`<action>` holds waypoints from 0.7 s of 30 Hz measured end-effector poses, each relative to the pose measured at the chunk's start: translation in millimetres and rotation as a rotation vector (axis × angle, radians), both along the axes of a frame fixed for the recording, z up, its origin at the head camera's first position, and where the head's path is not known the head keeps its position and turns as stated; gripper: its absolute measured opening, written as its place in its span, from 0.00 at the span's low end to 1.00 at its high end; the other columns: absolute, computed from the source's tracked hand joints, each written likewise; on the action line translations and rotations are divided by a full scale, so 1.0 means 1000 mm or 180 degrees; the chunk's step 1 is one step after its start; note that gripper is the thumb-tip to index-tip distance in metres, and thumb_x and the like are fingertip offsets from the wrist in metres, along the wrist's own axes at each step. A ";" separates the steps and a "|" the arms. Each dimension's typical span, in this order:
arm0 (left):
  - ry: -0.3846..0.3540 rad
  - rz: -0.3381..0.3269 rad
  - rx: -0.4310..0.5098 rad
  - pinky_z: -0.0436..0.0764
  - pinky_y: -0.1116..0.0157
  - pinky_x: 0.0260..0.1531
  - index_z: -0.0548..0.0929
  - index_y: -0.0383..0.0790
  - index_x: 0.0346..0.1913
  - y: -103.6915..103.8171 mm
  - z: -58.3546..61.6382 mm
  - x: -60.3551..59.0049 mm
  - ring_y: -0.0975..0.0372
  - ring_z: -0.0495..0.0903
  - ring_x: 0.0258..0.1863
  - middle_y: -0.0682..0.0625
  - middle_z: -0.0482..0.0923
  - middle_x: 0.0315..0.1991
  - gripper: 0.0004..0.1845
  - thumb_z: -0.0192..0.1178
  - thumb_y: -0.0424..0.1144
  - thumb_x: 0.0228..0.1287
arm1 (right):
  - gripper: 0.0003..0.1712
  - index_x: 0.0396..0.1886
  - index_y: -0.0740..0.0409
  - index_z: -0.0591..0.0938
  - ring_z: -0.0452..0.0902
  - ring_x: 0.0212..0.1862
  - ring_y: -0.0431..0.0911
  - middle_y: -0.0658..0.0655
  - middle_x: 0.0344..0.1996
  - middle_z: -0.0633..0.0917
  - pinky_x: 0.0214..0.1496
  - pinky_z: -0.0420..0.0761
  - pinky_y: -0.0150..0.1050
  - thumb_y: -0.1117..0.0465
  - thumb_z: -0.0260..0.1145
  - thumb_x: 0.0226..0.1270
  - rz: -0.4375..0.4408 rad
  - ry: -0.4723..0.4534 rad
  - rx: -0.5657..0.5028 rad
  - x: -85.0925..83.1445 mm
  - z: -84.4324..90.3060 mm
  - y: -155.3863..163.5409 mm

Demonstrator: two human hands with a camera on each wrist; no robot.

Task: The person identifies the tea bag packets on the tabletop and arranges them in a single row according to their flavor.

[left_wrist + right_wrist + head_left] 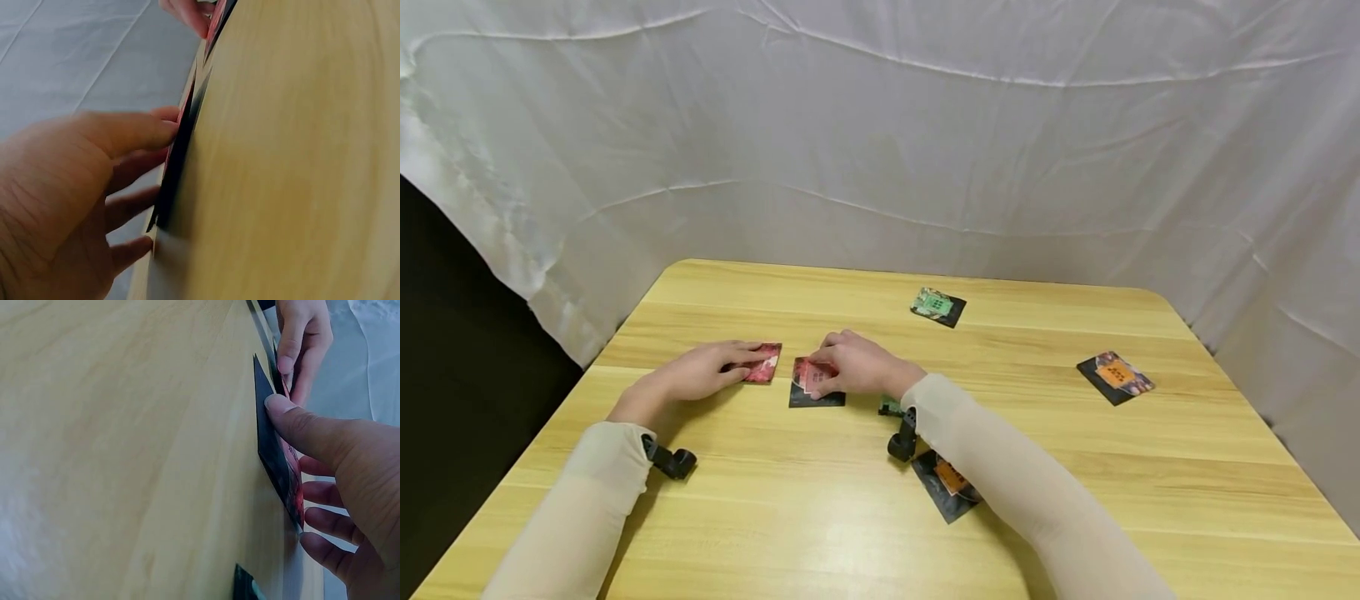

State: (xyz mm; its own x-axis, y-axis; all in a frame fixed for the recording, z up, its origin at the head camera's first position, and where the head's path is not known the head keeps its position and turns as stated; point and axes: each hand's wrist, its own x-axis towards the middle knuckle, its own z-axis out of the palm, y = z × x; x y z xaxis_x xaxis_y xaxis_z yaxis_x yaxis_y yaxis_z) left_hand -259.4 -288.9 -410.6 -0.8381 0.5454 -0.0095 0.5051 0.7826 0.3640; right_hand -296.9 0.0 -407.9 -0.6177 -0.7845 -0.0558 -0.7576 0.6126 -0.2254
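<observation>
On the left of the table, my left hand [703, 369] rests with its fingers over a red card [767, 367]. Its fingers are mostly straight, and the thumb lies at the near side in the left wrist view. Just right of that card is a black card with a red and pink print [816, 396]. My right hand [859, 364] pinches this second card, thumb [282, 405] on the near part and fingertips along the far edge. Part of each print is hidden under the fingers. A narrow strip of table separates the two cards.
A green-printed card [937, 307] lies at the back, an orange-printed one [1116, 377] at the right. Under the right forearm are another orange-printed card [946, 487] and a partly hidden green one [889, 407]. A pale curtain [880, 167] hangs behind the table [775, 517].
</observation>
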 end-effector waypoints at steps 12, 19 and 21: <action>0.0295 0.0287 -0.0478 0.69 0.43 0.59 0.70 0.34 0.69 0.019 0.002 0.004 0.40 0.72 0.58 0.34 0.71 0.61 0.30 0.54 0.50 0.74 | 0.41 0.68 0.50 0.75 0.71 0.51 0.42 0.49 0.54 0.78 0.63 0.68 0.37 0.34 0.65 0.61 0.0006 0.0078 0.0001 0.002 -0.001 -0.007; 0.0382 0.0313 -0.0330 0.71 0.44 0.59 0.72 0.34 0.68 0.019 0.003 0.003 0.42 0.73 0.57 0.36 0.72 0.58 0.29 0.56 0.50 0.72 | 0.41 0.68 0.50 0.75 0.71 0.51 0.41 0.49 0.54 0.77 0.65 0.67 0.38 0.34 0.66 0.60 -0.0017 0.0065 0.0012 0.006 0.001 -0.009; 0.0487 0.0166 -0.0192 0.70 0.44 0.59 0.74 0.34 0.66 0.014 0.002 0.002 0.43 0.72 0.58 0.36 0.73 0.59 0.27 0.59 0.46 0.71 | 0.41 0.68 0.50 0.75 0.71 0.51 0.41 0.49 0.54 0.77 0.62 0.68 0.37 0.34 0.65 0.60 -0.0013 0.0064 0.0016 0.006 0.002 -0.009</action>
